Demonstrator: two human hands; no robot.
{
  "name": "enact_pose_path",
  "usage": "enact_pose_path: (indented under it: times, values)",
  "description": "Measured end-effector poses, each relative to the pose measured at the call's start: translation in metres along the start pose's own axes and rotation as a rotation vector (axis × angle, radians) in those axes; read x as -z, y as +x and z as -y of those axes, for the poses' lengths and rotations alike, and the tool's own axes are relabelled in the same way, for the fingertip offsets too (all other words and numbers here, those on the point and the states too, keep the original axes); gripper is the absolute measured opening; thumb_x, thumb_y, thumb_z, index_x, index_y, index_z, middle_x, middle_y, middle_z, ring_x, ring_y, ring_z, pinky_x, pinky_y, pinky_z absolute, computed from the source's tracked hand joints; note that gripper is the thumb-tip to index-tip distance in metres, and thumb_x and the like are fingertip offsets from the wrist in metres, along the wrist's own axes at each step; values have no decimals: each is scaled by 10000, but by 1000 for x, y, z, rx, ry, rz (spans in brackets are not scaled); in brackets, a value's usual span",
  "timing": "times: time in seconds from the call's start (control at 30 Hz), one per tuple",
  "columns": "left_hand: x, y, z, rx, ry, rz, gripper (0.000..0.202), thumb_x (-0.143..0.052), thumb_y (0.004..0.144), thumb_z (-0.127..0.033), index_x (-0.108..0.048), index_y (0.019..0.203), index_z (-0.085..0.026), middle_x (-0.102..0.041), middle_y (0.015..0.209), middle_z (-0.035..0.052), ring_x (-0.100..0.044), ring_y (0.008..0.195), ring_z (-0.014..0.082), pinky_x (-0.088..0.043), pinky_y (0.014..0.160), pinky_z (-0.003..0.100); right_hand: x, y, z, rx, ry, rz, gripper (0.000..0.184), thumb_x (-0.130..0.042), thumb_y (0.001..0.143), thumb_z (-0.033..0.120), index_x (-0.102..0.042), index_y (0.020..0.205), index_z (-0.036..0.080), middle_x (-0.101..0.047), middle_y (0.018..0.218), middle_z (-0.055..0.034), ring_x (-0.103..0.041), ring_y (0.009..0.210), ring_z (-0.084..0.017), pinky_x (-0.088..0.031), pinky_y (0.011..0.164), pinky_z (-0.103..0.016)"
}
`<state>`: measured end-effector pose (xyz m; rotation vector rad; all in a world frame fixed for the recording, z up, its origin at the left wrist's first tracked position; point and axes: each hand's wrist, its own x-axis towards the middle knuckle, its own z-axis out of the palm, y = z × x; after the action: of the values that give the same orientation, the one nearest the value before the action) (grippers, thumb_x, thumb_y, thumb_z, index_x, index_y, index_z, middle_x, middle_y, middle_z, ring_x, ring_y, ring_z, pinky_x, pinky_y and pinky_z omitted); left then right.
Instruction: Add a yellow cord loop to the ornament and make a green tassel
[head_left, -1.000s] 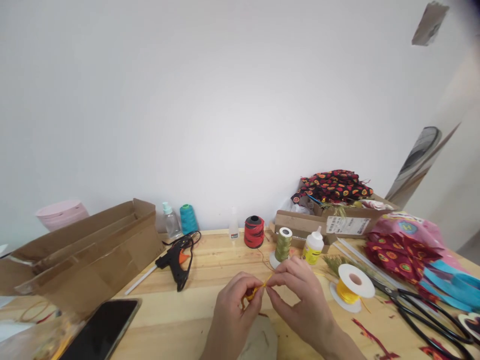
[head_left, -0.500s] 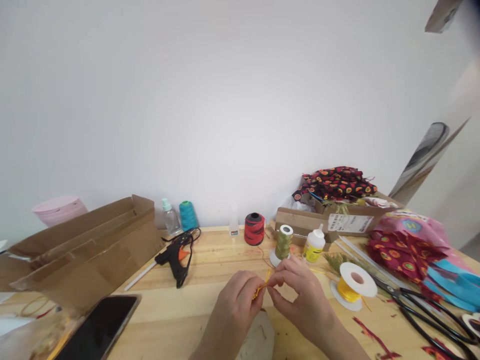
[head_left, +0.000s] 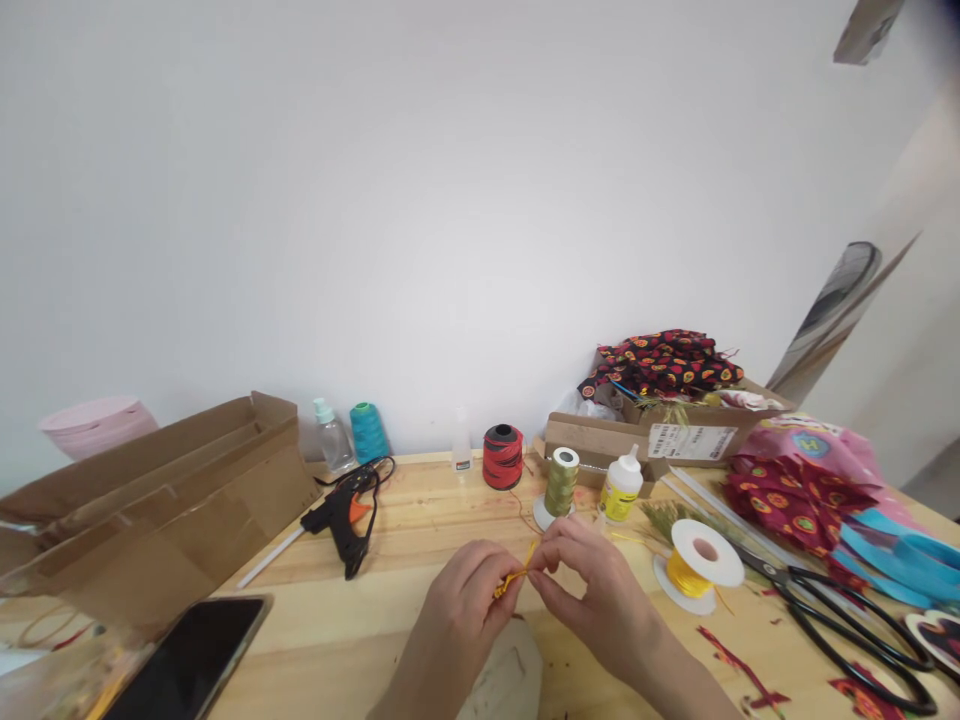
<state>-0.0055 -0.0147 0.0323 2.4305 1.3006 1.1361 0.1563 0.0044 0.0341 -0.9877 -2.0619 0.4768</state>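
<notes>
Between my two hands is a small bundle of yellow cord point(head_left: 508, 584), held just above the table. My left hand point(head_left: 474, 597) pinches the knotted part, and its fingers partly cover it. With thumb and forefinger, my right hand point(head_left: 581, 570) grips the cord close beside the left fingertips. A strand end sticks up between the hands. To the right of my right hand stands a white spool of yellow cord point(head_left: 688, 578). Under my wrists lies a pale rounded object point(head_left: 517, 665), mostly hidden by my left arm.
Behind the hands stand an olive thread spool point(head_left: 562, 485), a glue bottle point(head_left: 621, 488) and a red cord spool point(head_left: 502, 458). A glue gun point(head_left: 345, 525), cardboard box point(head_left: 195, 510) and phone point(head_left: 191, 660) are at left. Black scissors point(head_left: 847, 620) and fabric point(head_left: 802, 500) lie right.
The view has shifted slightly, so the table items appear a little further left. Both hands stay close together on the yellow cord, with small finger movements.
</notes>
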Motion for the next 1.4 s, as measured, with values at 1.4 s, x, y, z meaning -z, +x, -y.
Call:
enact_pose_path:
  times: [1.4]
  values:
    - [-13, 0, 0, 368, -237, -62, 141, -451, 772, -272, -549, 716, -186, -570, 691, 0, -526, 650, 124, -404, 600, 211, -20, -3, 3, 129, -175, -291, 107, -481, 731, 92, -512, 688, 185, -506, 648, -19, -461, 625, -153, -377, 554, -259]
